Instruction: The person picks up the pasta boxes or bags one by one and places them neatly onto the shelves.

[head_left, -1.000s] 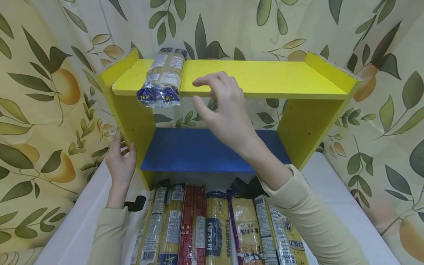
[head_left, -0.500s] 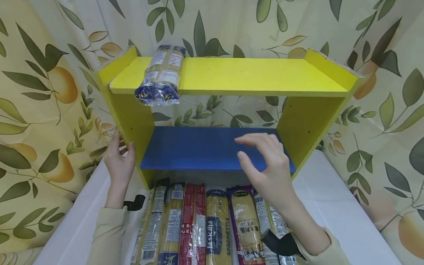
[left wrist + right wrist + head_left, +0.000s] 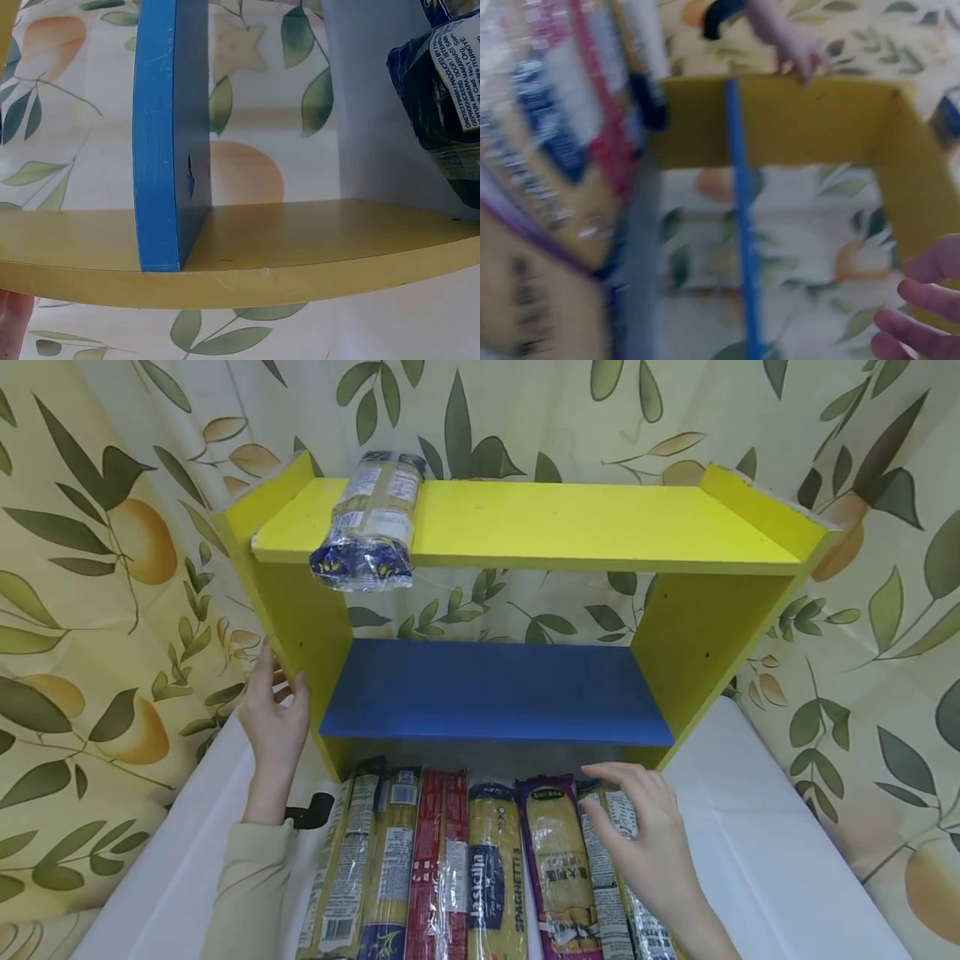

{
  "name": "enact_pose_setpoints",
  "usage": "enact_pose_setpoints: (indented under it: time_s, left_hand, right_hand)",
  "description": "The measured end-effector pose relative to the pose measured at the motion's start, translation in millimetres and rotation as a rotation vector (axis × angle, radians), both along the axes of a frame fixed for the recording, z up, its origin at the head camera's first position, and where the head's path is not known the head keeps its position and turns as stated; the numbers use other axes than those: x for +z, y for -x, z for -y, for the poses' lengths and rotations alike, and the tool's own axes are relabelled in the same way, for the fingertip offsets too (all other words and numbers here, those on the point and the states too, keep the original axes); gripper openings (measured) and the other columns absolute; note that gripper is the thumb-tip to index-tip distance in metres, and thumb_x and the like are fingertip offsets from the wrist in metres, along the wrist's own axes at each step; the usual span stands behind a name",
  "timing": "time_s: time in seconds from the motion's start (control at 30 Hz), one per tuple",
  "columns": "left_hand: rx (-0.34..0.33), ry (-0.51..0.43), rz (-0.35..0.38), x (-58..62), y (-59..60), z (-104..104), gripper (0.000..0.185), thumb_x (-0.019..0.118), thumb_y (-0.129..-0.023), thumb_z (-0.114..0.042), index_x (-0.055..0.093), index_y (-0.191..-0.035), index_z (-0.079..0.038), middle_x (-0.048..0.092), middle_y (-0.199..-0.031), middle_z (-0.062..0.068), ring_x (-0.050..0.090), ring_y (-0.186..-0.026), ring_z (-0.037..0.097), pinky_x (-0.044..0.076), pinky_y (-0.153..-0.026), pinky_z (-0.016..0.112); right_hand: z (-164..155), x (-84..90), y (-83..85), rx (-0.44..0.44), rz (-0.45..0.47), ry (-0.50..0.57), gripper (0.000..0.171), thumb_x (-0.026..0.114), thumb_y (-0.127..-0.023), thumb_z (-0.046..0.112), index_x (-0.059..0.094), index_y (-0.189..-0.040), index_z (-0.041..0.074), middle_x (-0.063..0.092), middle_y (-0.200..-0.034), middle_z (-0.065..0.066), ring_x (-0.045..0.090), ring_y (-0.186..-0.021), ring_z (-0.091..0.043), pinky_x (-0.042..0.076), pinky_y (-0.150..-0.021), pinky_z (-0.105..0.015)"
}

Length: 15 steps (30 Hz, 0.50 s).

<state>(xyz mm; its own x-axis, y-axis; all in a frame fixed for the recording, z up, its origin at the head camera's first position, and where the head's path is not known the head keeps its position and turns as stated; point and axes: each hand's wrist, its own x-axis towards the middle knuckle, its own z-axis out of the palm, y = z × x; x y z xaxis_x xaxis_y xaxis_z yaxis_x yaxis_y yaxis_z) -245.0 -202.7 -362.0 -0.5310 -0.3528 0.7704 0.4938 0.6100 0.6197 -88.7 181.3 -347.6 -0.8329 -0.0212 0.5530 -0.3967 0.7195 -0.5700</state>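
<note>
My left hand [image 3: 273,718] touches the outer side of the yellow and blue shelf unit [image 3: 300,627] at its left panel. In the left wrist view, a bit of that hand [image 3: 11,322] shows outside the yellow panel. My right hand [image 3: 645,835] hovers, fingers apart and bent, above the packs at the right end of the row; it holds nothing. Beneath it lie a purple-edged pasta pack [image 3: 558,868] and a pack with white printed labels [image 3: 607,893]. A clear pasta pack with blue ends [image 3: 375,518] lies on the top board, its near end overhanging.
Left in the row are a spaghetti pack with a blue label [image 3: 487,885], a red pack [image 3: 435,860] and more yellow pasta packs [image 3: 348,860]. The unit has a blue middle board [image 3: 495,689] and stands on a white cloth [image 3: 757,860]. A leaf-patterned curtain [image 3: 862,693] surrounds it.
My right hand has come down from beside the pack on the top board, past the blue board, to the right end of the row. The left hand stays at the side panel.
</note>
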Motion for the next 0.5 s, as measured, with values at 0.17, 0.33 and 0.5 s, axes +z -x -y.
enact_pose_setpoints:
  time_s: [0.17,0.33,0.5]
  left_hand:
    - [0.000,-0.002,-0.004,0.4,1.2,-1.9,0.058,0.058,-0.086,0.002,0.052,-0.139,-0.019,0.068,-0.103,0.022,0.068,-0.085,0.039,0.042,-0.071,-0.004]
    - [0.001,-0.014,-0.001,1.0,0.5,-2.6,0.057,0.058,-0.086,0.001,0.053,-0.139,-0.018,0.068,-0.102,0.023,0.068,-0.084,0.037,0.043,-0.071,-0.003]
    - [0.005,-0.007,0.006,0.9,-1.1,-1.0,0.055,0.058,-0.086,0.000,0.053,-0.139,-0.017,0.067,-0.102,0.025,0.067,-0.085,0.038,0.042,-0.072,-0.003]
  right_hand:
    - [-17.5,-33.8,-8.3,-0.170,0.151,-0.233,0.041,0.071,-0.083,0.018,0.061,-0.122,0.011,0.063,-0.117,-0.009,0.050,-0.105,-0.026,0.035,-0.085,-0.048]
    - [-31.8,-55.7,-12.7,-0.235,0.349,-0.361,0.057,0.072,-0.081,0.030,0.054,-0.131,0.008,0.059,-0.123,-0.018,0.053,-0.107,-0.039,0.044,-0.079,-0.058]
    - [-41.9,-76.0,-14.5,-0.217,0.644,-0.415,0.080,0.070,-0.080,0.047,0.041,-0.142,0.007,0.047,-0.133,-0.029,0.050,-0.111,-0.052,0.049,-0.074,-0.066]
